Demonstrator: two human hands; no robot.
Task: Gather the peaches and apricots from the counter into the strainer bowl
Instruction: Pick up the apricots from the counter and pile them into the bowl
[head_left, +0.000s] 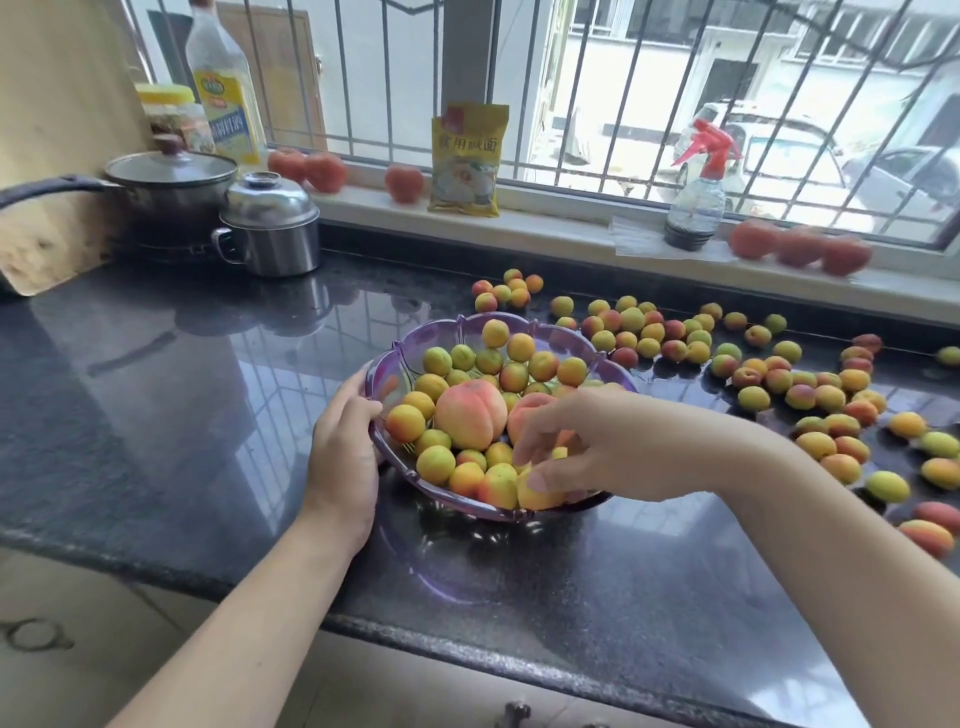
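Roughly two dozen apricots (470, 379) and two peaches (470, 421) already lie in the strainer bowl (384, 364) at mid-counter (182, 389). Left hand (343, 452) grips the bowl's rim; right hand (587, 447) fingers (540, 480) pinch one apricot above the bowl. Dozens of loose fruit (753, 374) remain toward the counter's right edge; estimated under half complete.

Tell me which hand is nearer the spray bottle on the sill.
Right. The right hand is over the bowl's near right side, below the spray bottle. The left hand grips its left rim, farther away.
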